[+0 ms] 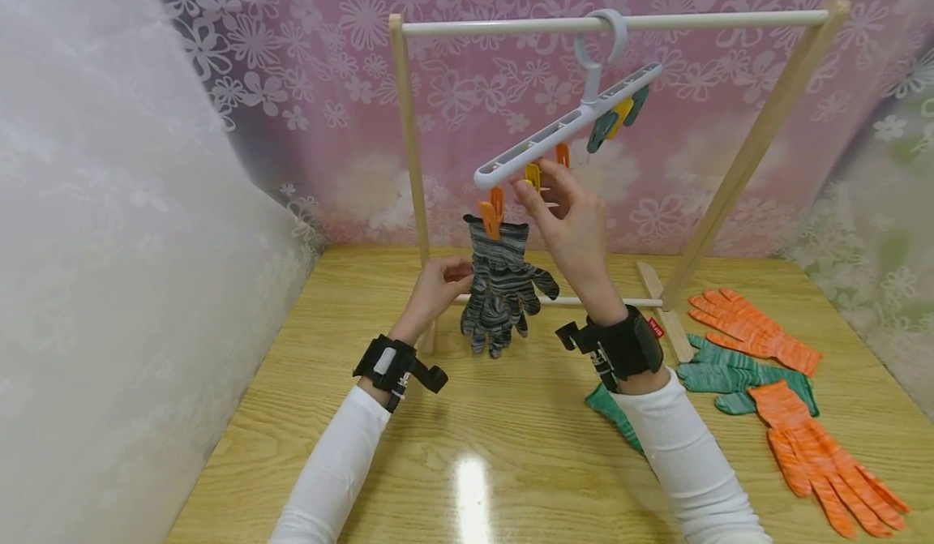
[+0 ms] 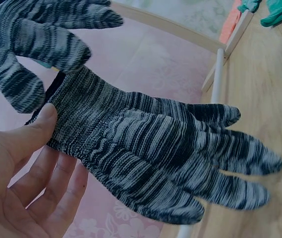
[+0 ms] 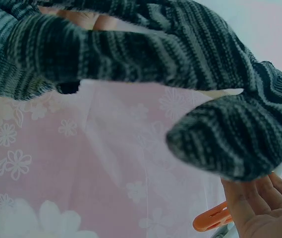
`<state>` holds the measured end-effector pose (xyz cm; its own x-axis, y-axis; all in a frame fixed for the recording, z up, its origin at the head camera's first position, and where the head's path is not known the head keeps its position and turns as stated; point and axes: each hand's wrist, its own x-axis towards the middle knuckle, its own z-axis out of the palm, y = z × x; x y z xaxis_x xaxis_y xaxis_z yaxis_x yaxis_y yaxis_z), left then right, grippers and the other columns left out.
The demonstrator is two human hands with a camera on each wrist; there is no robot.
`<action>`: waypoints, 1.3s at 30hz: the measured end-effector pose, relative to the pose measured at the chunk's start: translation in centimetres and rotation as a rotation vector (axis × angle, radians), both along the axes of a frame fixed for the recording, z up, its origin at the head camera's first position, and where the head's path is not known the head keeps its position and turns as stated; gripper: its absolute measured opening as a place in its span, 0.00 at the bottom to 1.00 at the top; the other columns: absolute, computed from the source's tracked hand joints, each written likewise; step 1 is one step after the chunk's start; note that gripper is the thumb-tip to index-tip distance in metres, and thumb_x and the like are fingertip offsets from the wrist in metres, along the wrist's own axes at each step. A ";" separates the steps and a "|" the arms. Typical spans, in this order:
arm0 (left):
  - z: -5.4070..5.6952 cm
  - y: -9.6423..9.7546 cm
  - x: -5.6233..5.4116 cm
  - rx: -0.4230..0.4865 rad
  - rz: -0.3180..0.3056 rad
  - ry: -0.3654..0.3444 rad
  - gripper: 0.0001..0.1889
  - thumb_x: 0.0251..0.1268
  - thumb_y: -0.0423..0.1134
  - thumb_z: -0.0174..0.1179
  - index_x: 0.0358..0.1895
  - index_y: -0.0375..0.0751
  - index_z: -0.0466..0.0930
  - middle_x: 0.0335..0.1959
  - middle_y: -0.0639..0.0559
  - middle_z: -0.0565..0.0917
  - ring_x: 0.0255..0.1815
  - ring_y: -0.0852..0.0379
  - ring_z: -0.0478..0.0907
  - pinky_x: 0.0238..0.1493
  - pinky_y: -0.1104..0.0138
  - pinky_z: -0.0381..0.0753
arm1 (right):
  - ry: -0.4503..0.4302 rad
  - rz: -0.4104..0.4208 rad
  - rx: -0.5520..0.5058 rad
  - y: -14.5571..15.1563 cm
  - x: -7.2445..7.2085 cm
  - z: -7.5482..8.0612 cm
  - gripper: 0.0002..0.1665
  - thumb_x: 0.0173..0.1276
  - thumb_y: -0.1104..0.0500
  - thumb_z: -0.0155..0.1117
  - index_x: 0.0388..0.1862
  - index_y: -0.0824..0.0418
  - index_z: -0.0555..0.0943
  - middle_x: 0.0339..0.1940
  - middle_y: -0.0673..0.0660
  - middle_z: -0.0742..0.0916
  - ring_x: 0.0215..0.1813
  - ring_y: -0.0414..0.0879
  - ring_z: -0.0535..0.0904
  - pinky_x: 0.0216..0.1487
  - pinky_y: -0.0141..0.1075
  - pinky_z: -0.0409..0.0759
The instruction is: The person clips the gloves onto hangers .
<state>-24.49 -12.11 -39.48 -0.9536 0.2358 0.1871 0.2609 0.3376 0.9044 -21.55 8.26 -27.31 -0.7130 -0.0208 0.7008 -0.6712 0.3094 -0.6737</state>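
Note:
A grey hanger (image 1: 536,143) with clips hangs by its hook from a rack. An orange clip (image 1: 492,213) near its front end bites the cuff of a black-and-grey striped knit glove (image 1: 496,256), which dangles fingers down. Behind it, my left hand (image 1: 438,289) pinches the cuff of a second striped glove (image 2: 145,144) between thumb and fingers. My right hand (image 1: 576,220) is raised under the hanger bar, thumb and fingertips pinching a yellow clip (image 1: 533,177). In the right wrist view, a striped glove (image 3: 230,139) partly covers that hand.
The wooden rack (image 1: 409,147) stands on the table. More clips (image 1: 619,118) hang at the hanger's far end. On the right lie orange gloves (image 1: 817,447) and a green glove (image 1: 730,370), with another green piece (image 1: 611,414) partly under my right forearm. Floral curtains surround the table.

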 end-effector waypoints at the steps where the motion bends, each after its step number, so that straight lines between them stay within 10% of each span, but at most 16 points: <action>1: 0.1 0.0 -0.1 -0.002 -0.003 0.002 0.15 0.74 0.29 0.59 0.60 0.31 0.80 0.54 0.36 0.85 0.57 0.42 0.82 0.57 0.58 0.83 | -0.008 0.004 -0.002 0.0 0.0 0.0 0.25 0.72 0.62 0.68 0.66 0.66 0.79 0.50 0.64 0.88 0.46 0.51 0.88 0.43 0.25 0.83; 9: 1.0 -0.1 -0.3 0.026 -0.049 -0.008 0.16 0.74 0.31 0.59 0.62 0.32 0.80 0.54 0.37 0.84 0.57 0.43 0.81 0.56 0.59 0.84 | -0.030 0.055 -0.028 0.1 0.0 0.1 0.23 0.72 0.63 0.67 0.64 0.67 0.78 0.48 0.65 0.89 0.40 0.30 0.84 0.44 0.28 0.83; 19: 2.1 -0.2 -1.0 0.069 -0.118 0.035 0.15 0.74 0.27 0.55 0.59 0.32 0.81 0.54 0.35 0.84 0.56 0.43 0.82 0.55 0.60 0.85 | -0.065 0.027 -0.022 0.4 0.0 0.4 0.23 0.71 0.61 0.69 0.63 0.66 0.80 0.54 0.62 0.86 0.48 0.49 0.84 0.44 0.27 0.83; 39: 5.1 0.4 -2.3 0.090 -0.130 0.104 0.14 0.75 0.30 0.58 0.59 0.29 0.81 0.57 0.33 0.83 0.59 0.41 0.81 0.57 0.58 0.83 | -0.054 0.030 -0.027 0.6 -0.1 0.8 0.24 0.69 0.62 0.71 0.63 0.66 0.81 0.51 0.63 0.87 0.45 0.48 0.84 0.45 0.29 0.85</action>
<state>-26.75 -11.70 -34.42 -0.8906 0.3335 0.3093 0.3909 0.2136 0.8953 -21.66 8.88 -26.54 -0.7493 -0.0244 0.6618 -0.6421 0.2716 -0.7169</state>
